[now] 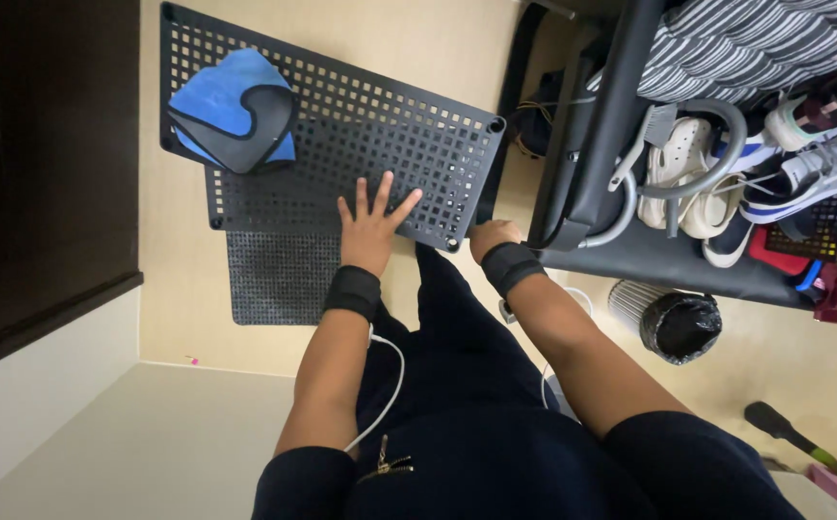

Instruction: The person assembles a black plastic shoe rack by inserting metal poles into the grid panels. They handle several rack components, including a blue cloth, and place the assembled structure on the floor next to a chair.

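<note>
My left hand [372, 223] lies flat with fingers spread on a black perforated shelf panel [409, 125] resting on the tan floor. My right hand [492, 237] curls at the panel's near right corner; whether it grips the edge is unclear. Both wrists wear black bands. A blue and black folded cloth [234, 108] sits on the panel's left end. A second black mesh panel [279, 279] lies partly under the first, closer to me.
A black shoe rack [597, 164] at right holds white and blue sneakers [794, 164] and a striped cloth [756, 43]. A small bin with a black bag [679, 325] stands below it. A dark cabinet [43, 144] fills the left. A white cable [390, 385] hangs over my lap.
</note>
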